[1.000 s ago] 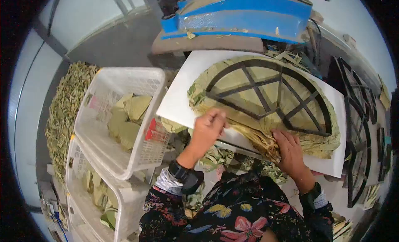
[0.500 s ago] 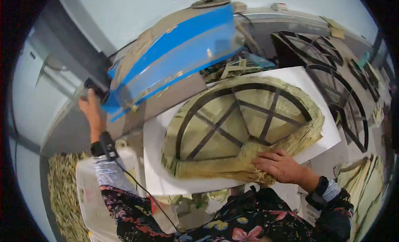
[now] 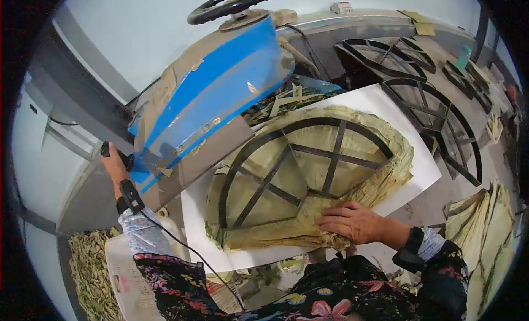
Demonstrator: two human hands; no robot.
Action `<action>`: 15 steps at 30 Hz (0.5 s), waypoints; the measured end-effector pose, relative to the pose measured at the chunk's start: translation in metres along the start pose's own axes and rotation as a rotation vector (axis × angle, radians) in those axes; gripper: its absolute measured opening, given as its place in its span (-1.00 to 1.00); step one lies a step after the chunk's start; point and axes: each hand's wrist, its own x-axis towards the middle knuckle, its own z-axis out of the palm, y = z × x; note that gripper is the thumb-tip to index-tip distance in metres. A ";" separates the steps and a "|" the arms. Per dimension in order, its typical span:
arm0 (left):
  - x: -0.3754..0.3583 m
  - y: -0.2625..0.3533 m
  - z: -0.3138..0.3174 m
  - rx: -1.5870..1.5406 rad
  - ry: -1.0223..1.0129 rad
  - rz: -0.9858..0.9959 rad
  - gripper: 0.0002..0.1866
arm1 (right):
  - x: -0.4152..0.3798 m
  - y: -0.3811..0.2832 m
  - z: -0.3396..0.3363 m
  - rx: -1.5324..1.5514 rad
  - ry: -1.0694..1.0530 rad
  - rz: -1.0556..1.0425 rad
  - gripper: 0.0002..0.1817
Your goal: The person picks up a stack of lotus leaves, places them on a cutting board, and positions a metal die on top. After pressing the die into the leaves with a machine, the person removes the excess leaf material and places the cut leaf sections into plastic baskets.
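Observation:
My left hand [image 3: 114, 165] is wrapped round a black handle [image 3: 122, 158] at the left end of the blue swing arm [image 3: 209, 95] of a machine. My right hand [image 3: 352, 224] lies flat, fingers stretched out, on folded dry yellow-green leaves [image 3: 286, 233] along the near edge. A half-round dark metal cutting die [image 3: 264, 183] with crossing bars sits on top of the leaf stack. Under the leaves is a white board [image 3: 397, 114]. The swing arm is beyond and left of the die, not over it.
A black handwheel [image 3: 237, 6] tops the machine. More dark metal dies [image 3: 435, 122] lie at right. Stacked leaves [image 3: 479, 227] hang at lower right. A white plastic basket [image 3: 129, 266] and a heap of leaf scraps [image 3: 93, 271] are at lower left. Leaf pieces [image 3: 292, 100] lie behind the board.
The blue arm has swung slightly left with my left hand on its handle. My view has shifted, so more of the handwheel shows. My right hand stays on the leaves.

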 end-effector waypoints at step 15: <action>-0.239 0.180 -0.039 0.132 -0.173 0.033 -0.64 | -0.003 -0.003 0.008 -0.235 0.151 -0.071 -0.50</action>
